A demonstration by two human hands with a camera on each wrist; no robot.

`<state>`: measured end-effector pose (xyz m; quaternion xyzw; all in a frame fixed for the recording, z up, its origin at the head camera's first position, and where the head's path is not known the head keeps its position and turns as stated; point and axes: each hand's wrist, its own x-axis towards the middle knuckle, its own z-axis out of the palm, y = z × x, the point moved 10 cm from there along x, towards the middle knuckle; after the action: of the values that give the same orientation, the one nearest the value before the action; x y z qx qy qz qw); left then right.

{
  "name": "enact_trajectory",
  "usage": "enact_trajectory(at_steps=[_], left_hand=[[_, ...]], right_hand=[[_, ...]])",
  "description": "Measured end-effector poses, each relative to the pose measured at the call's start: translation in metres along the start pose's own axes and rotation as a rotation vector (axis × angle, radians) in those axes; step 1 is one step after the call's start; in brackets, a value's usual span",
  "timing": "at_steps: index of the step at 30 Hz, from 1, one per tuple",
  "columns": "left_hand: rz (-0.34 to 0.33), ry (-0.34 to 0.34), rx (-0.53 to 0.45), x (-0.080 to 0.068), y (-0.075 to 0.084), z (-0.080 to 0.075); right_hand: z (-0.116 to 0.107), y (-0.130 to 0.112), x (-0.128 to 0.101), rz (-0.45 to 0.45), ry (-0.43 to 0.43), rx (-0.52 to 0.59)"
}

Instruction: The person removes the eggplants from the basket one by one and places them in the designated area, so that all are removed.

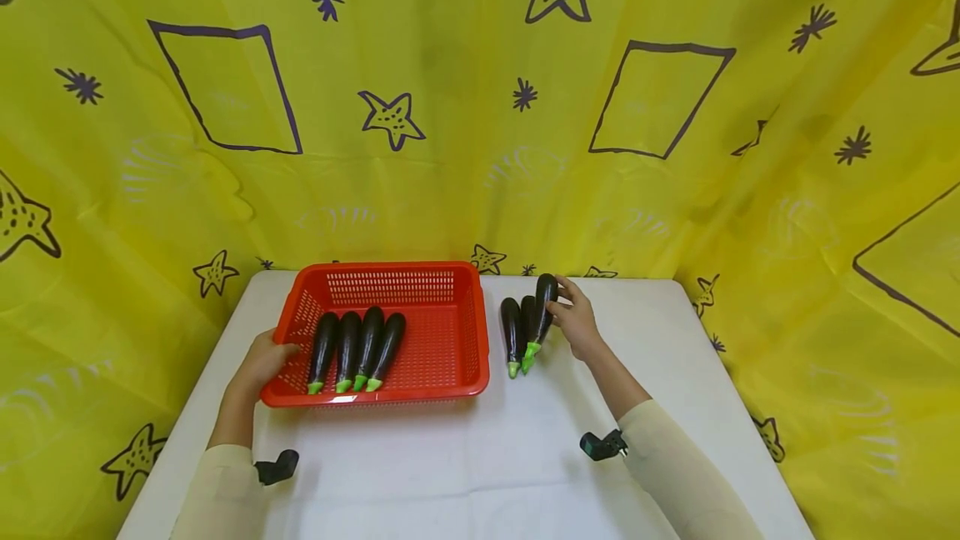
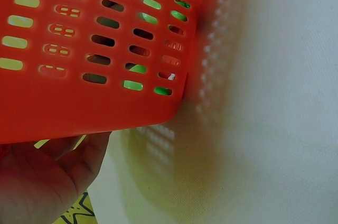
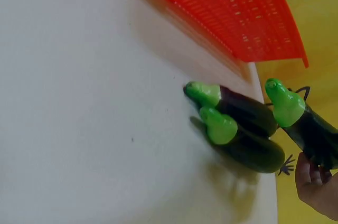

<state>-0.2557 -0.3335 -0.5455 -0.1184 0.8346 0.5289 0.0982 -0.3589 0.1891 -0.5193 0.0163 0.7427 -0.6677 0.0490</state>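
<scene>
My right hand [image 1: 580, 323] grips a dark eggplant [image 1: 546, 307] with a green stem end, held up above the table; in the right wrist view this eggplant [image 3: 311, 129] is at the right edge. Two more eggplants [image 1: 512, 332] lie side by side just left of it on the table. At the left, my left hand [image 1: 264, 359] holds the left rim of a red plastic basket [image 1: 438, 357], thumb over the edge. Inside the basket several eggplants [image 1: 324, 348] lie in a row on its left side, green ends toward me. The left wrist view shows the basket's slotted wall [image 2: 79, 102] from outside.
A white table [image 1: 525, 457] carries everything. Yellow curtains [image 1: 450, 190] with drawn stars and frames stand close behind the table and along both sides. A small black device [image 1: 277, 467] is strapped at the left wrist, another device [image 1: 602, 445] at the right.
</scene>
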Motion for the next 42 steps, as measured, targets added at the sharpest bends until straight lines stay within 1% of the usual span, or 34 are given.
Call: enact_trajectory(at_steps=[8, 16, 21, 25, 28, 34, 42], left_hand=[[-0.003, 0.008, -0.008, 0.002, -0.003, -0.001], [0.002, 0.011, -0.016, 0.006, -0.005, -0.003], [0.009, 0.012, -0.014, 0.005, -0.004, -0.003], [0.012, 0.013, -0.006, 0.003, -0.002, -0.002], [0.009, 0.012, -0.010, 0.001, 0.000, -0.002], [0.002, 0.007, -0.016, 0.000, 0.000, 0.000], [0.021, 0.019, -0.012, -0.001, 0.003, -0.001]], right_hand=[[-0.010, 0.017, 0.003, 0.026, -0.019, -0.045], [-0.016, 0.032, 0.012, 0.044, -0.020, -0.093], [-0.019, 0.041, 0.017, 0.048, 0.011, -0.156], [-0.021, 0.047, 0.020, 0.046, 0.052, -0.222], [-0.022, 0.051, 0.023, 0.056, 0.082, -0.245], [-0.021, 0.054, 0.023, 0.085, 0.106, -0.252], [-0.020, 0.058, 0.028, 0.075, 0.109, -0.274]])
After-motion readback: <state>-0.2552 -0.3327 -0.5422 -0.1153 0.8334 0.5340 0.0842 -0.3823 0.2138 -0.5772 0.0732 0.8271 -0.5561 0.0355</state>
